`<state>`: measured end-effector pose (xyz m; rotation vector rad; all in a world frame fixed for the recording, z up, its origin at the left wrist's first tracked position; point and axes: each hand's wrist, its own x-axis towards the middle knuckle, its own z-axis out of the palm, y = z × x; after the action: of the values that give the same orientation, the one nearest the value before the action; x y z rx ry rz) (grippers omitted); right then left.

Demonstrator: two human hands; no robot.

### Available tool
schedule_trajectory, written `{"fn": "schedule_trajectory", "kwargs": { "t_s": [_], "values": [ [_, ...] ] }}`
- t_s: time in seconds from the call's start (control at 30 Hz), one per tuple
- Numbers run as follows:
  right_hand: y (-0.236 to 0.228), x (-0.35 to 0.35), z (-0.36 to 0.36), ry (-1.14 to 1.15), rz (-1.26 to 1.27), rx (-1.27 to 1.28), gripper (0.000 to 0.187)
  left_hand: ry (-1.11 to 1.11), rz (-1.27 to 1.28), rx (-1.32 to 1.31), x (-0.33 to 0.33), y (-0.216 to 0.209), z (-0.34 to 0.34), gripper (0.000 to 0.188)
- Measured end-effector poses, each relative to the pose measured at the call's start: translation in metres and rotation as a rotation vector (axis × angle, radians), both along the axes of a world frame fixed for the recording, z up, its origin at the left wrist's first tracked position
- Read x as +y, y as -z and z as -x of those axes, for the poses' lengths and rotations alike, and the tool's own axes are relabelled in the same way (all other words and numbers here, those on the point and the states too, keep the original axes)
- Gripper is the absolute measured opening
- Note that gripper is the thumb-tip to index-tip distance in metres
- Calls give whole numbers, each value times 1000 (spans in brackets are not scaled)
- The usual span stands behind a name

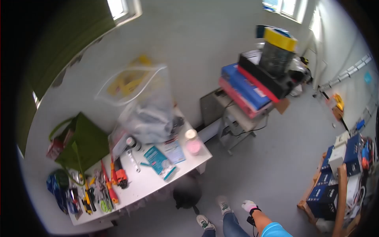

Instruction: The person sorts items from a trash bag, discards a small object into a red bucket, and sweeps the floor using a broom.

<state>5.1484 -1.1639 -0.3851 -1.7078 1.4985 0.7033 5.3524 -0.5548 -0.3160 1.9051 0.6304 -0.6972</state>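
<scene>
At the left, a green fabric bag with loop handles [92, 136] slumps on a white rectangular table [138, 187], beside red-and-orange-handled tools [111, 191]. Next comes a large clear plastic bag [152, 122], then a flat teal-and-white packet [160, 162] and a pink bottle with a pale cap [193, 146] near the corner.

By the table's front edge, lower down, sits a dark, rounded object [187, 192], the loose thing nearest the hand. Its material is unclear; it looks smooth and fairly stiff, perhaps slippery, so its rim seems the safest hold, ideally from both sides. Its weight cannot be judged.

Farther right, the right hand [249, 205], with a black wrist strap [255, 210], hangs over grey floor, apart from everything; blur hides whether its fingers are curled or spread. The left hand is out of view. At far right, dark-blue and white boxes [323, 197] fill a wooden-framed holder [341, 197].
</scene>
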Motion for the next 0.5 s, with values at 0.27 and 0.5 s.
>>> {"fn": "schedule_trajectory", "kwargs": {
  "t_s": [0.27,0.5],
  "values": [
    [-57,3,337,668,275,134,30,486,-80,61,-323,-129,-50,20],
    [-101,51,480,1035,80,149,34,944,-168,101,-570,-104,18,34]
  ]
}}
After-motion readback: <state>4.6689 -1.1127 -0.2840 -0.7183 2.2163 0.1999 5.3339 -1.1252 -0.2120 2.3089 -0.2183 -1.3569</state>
